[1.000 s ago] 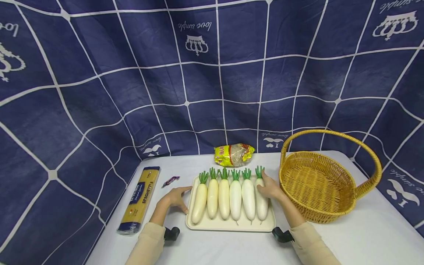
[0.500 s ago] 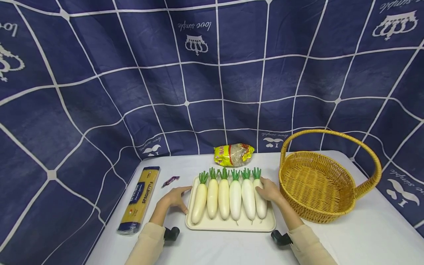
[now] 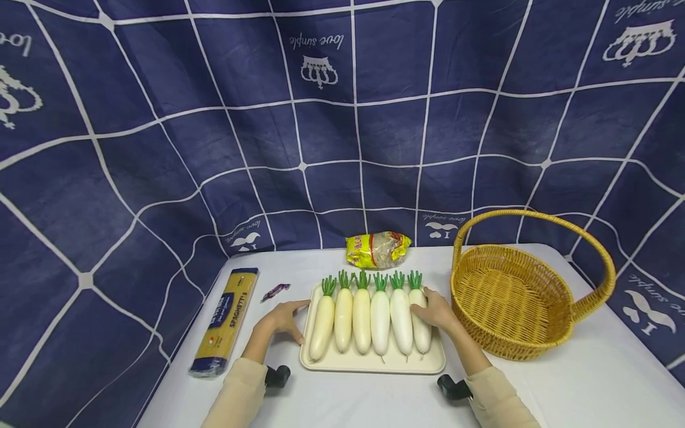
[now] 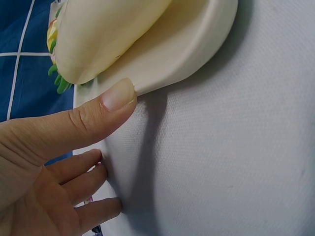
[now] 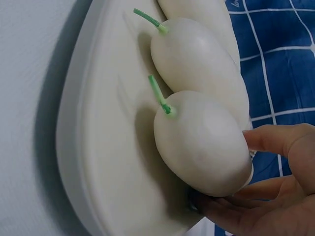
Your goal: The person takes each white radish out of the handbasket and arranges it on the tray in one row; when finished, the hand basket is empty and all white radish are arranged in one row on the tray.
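In the head view, several white radishes with green tops lie side by side on a cream tray [image 3: 374, 367]. The left ones are creamier, the right ones whiter. My right hand [image 3: 436, 308] holds the rightmost white radish [image 3: 421, 336] near its top. In the right wrist view, the thumb is on one side of that radish and the fingers curl along the other. My left hand [image 3: 279, 318] is at the tray's left edge. The left wrist view shows its thumb [image 4: 118, 96] against the rim, the other fingers loosely extended, their tips near the tablecloth.
A yellow wicker basket [image 3: 508, 345] with a tall handle stands right of the tray. On the left lie a spaghetti pack [image 3: 227, 321] and a small purple-wrapped piece [image 3: 275, 292]. Behind the tray sits a yellow-and-clear food bag [image 3: 377, 250], before a blue checked curtain [image 3: 385, 137].
My right hand has shifted slightly left and toward me, and the rightmost white radish has moved a little left, closer to its neighbour. The left hand has stayed in place.
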The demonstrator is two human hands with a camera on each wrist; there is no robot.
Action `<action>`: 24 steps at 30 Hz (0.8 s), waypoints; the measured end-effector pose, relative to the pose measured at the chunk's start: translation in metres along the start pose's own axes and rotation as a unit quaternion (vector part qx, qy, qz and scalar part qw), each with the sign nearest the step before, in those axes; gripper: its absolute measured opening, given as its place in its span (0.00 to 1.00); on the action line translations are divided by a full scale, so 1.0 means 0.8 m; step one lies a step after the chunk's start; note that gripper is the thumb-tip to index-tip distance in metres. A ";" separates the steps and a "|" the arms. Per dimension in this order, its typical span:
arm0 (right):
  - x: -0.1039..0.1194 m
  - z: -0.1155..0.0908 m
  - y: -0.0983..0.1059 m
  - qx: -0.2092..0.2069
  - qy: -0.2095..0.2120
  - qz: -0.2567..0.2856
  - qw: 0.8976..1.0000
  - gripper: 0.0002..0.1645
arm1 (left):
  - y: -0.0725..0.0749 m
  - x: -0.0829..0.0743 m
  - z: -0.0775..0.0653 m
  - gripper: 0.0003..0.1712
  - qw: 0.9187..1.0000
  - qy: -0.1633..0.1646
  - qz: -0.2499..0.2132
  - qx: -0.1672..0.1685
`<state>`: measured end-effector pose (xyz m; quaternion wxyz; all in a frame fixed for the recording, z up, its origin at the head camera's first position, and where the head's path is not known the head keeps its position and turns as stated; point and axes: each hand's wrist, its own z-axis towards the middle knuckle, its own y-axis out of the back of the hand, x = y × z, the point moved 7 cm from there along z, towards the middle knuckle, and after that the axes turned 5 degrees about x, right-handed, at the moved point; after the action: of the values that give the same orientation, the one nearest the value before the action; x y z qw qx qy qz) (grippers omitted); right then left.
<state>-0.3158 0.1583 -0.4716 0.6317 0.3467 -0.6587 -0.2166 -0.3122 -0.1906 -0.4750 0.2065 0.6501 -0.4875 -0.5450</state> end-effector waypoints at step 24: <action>-0.006 -0.006 -0.001 -0.019 0.013 0.025 0.999 0.41 | 0.003 -0.003 -0.004 0.57 1.000 -0.011 0.003 -0.004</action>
<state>-0.3114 0.1618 -0.4748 0.6518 0.3213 -0.6546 -0.2085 -0.3103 -0.1900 -0.4710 0.2048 0.6418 -0.4897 -0.5535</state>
